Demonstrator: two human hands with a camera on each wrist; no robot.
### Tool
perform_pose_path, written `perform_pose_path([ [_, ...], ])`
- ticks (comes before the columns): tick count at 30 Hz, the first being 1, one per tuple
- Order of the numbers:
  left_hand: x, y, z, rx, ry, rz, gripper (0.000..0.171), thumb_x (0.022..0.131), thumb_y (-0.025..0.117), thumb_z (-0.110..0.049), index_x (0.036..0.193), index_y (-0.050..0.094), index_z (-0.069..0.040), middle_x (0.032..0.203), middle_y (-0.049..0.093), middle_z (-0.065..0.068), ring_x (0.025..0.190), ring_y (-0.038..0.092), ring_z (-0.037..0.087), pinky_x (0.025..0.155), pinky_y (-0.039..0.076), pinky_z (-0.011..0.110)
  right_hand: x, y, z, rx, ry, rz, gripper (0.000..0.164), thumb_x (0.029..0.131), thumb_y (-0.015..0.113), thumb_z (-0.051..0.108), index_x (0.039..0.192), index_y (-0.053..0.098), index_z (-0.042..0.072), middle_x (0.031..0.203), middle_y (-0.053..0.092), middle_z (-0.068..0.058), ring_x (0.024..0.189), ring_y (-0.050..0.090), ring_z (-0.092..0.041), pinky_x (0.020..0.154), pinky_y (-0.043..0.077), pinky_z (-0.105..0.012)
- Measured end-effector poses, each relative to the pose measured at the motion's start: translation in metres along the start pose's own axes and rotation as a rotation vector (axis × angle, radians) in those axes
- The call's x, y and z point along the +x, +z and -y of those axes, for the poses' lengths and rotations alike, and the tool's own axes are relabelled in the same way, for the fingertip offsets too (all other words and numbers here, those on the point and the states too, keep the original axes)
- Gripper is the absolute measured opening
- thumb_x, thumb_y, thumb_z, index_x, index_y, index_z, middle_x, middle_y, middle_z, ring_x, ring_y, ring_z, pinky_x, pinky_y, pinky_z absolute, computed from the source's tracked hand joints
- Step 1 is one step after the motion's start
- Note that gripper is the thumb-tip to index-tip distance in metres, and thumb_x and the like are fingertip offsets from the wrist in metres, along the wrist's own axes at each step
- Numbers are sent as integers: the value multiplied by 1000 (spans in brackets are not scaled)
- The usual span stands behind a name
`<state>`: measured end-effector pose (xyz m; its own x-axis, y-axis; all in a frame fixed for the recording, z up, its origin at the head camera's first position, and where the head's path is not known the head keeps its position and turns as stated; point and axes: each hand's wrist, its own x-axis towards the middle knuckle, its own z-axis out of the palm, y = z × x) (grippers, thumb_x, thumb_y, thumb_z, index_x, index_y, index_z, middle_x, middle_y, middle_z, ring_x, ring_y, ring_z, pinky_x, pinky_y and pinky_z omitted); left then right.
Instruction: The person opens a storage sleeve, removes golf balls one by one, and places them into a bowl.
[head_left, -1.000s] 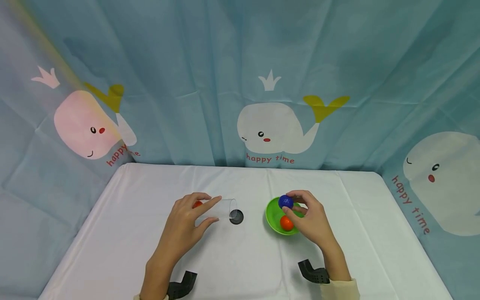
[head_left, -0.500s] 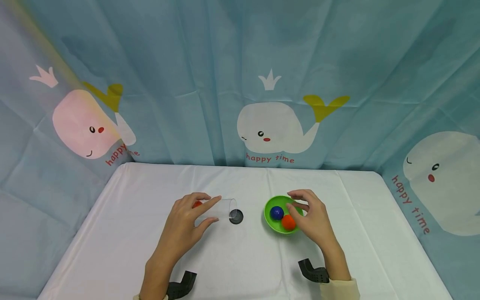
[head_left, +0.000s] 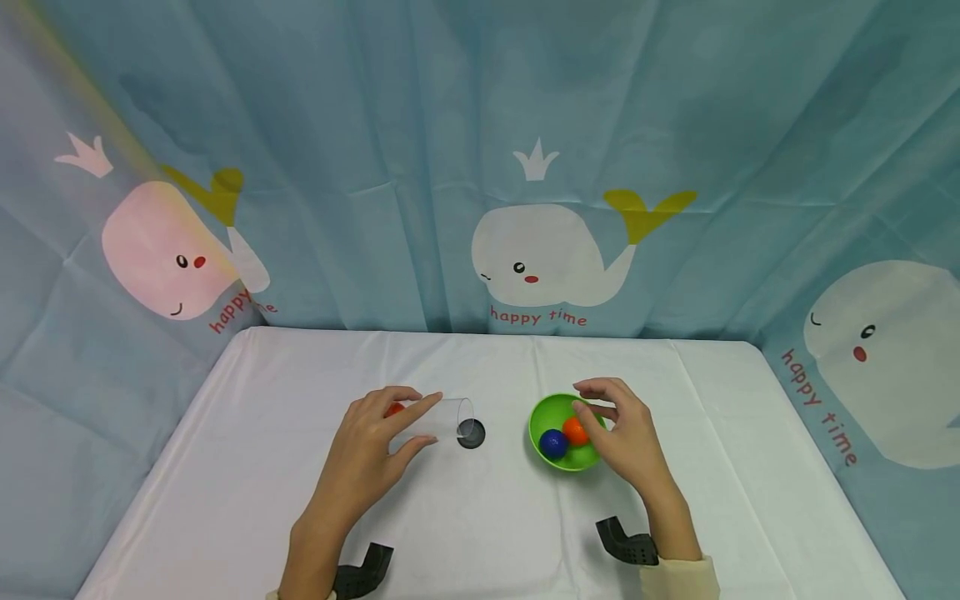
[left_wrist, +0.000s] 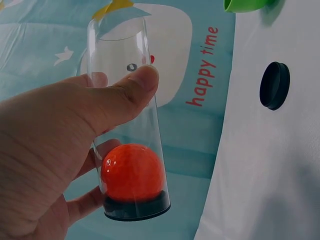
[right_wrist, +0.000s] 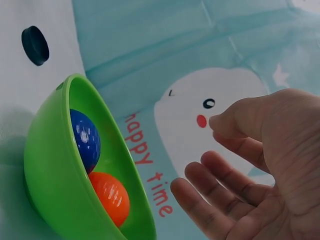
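Observation:
My left hand (head_left: pixel 363 446) grips a clear cylindrical tube (left_wrist: pixel 137 129), thumb on one side and fingers round the other. At the tube's lower end an orange-red dimpled ball (left_wrist: pixel 132 172) sits on a black base (left_wrist: pixel 137 207); the upper end has no cap on it. A green bowl (head_left: pixel 550 412) on the right holds a blue ball (head_left: pixel 553 444) and an orange ball (head_left: pixel 576 431), side by side. Over the bowl's right rim, my right hand (head_left: pixel 622 437) hovers with its fingers loosely bent and nothing between them.
A round black cap (head_left: pixel 472 434) lies on the white tablecloth (head_left: pixel 495 533) between the tube and the bowl. Blue curtains (head_left: pixel 420 167) with whale prints hang behind the table's far edge. Black wrist mounts (head_left: pixel 628 546) sit on the forearms.
The right hand has let go of the blue ball, which dropped into the green bowl. Both balls have since rolled, the blue one towards the near side. The left hand stays put.

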<state>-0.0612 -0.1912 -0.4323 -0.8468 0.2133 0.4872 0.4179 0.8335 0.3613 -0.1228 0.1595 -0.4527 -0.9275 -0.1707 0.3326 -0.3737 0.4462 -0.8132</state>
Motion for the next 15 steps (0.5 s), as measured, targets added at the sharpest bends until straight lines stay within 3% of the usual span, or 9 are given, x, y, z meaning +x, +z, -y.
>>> perform_pose_path([
  [7,0,0,0,-38,3,-20,72,77,96,-24,144,67,-30,125,71,-3,111,64,18,99,52,46,0,1,2,1,20,16,19,101,72,11,120,72,8,123,70,-12,115,72,-27,93,55,-10],
  [11,1,-1,-2,-71,-7,-32,64,77,96,-23,135,69,-22,126,73,-3,118,66,20,103,54,47,0,1,4,-3,36,25,19,102,71,14,121,72,9,123,70,-11,116,72,-25,94,55,-12],
  [15,1,-2,-3,-82,-4,-45,56,77,96,-22,127,72,-21,123,71,-3,118,66,21,104,52,49,0,1,5,-4,43,27,18,103,70,15,121,72,11,123,71,-8,115,72,-24,95,56,-13],
])
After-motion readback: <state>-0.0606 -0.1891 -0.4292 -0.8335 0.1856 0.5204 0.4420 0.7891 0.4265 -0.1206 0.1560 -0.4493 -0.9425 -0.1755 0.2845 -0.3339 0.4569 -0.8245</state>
